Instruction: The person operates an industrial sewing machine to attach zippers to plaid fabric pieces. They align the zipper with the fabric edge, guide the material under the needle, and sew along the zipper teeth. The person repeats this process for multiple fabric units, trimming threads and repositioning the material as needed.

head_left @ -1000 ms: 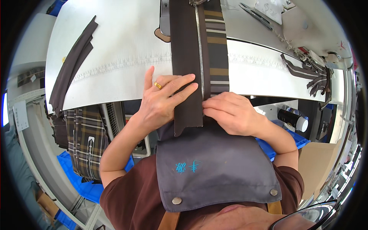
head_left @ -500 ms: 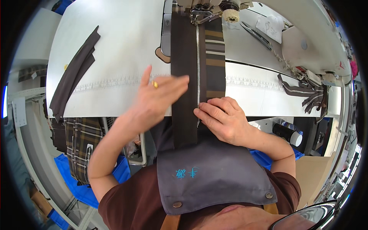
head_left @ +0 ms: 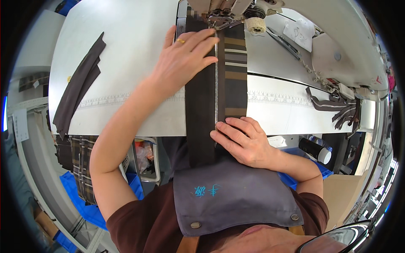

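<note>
A metal zipper point(head_left: 216, 84) on dark tape runs lengthwise between a dark brown fabric strip point(head_left: 200, 105) and a brown striped fabric piece point(head_left: 235, 88). Its far end lies under the presser foot of the sewing machine point(head_left: 219, 20). My left hand point(head_left: 185, 55) rests on the dark strip close to the presser foot, fingers stretched out, fingertips at the zipper teeth. Near the table's front edge, my right hand point(head_left: 244, 141) pinches the zipper's near end between thumb and fingers. The dark strip hangs over that edge toward my apron.
Dark fabric strips point(head_left: 80, 84) lie at the table's left. Tweezers point(head_left: 284, 44) and a paper point(head_left: 298, 31) lie right of the machine's needle area. Zipper pieces point(head_left: 333, 103) are at the right edge. Below stand a dark bottle point(head_left: 314, 148) and a blue bin point(head_left: 84, 206).
My left hand has moved forward from above the dark strip to beside the presser foot, now resting on the cloth. My right hand keeps its pinch near the front edge.
</note>
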The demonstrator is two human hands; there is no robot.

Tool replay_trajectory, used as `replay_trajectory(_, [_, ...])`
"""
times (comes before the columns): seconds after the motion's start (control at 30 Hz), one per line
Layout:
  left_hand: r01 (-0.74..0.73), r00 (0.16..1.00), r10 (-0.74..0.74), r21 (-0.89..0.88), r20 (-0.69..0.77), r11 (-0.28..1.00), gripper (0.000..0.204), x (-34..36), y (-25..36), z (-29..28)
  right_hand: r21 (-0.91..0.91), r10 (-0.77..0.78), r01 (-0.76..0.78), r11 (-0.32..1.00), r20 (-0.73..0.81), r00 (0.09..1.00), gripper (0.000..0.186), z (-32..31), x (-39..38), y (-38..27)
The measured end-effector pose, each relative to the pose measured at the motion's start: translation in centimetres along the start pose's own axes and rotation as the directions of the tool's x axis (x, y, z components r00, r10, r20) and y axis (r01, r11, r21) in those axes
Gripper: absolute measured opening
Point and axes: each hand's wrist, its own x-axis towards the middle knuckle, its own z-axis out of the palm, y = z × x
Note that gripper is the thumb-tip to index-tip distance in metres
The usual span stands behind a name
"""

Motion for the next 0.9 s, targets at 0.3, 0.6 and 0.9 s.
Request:
replay_trajectory(0.3, [0.073, 0.996, -0.063, -0.162, 0.064, 0.984, 0.041, -1.0, -0.9, -2.0, 0.016, -0.043, 0.043, 0.999, 0.017, 0.999, 0.036, 0.0, 0.1, 0.4])
replay_trajectory(0.6, [0.070, 0.993, -0.051, -0.176, 0.110, 0.982, 0.040, 0.4, -2.0, -2.4, 0.072, 0.002, -0.002, 0.997, -0.007, 1.000, 0.037, 0.0, 1.3, 1.1])
replay_trajectory(0.9, [0.072, 0.993, -0.061, -0.103, 0.099, 0.992, 0.040, -0.6, -0.9, -2.0, 0.121, -0.003, -0.006, 0.993, 0.077, 0.997, 0.040, -1.1, 3.0, 2.4])
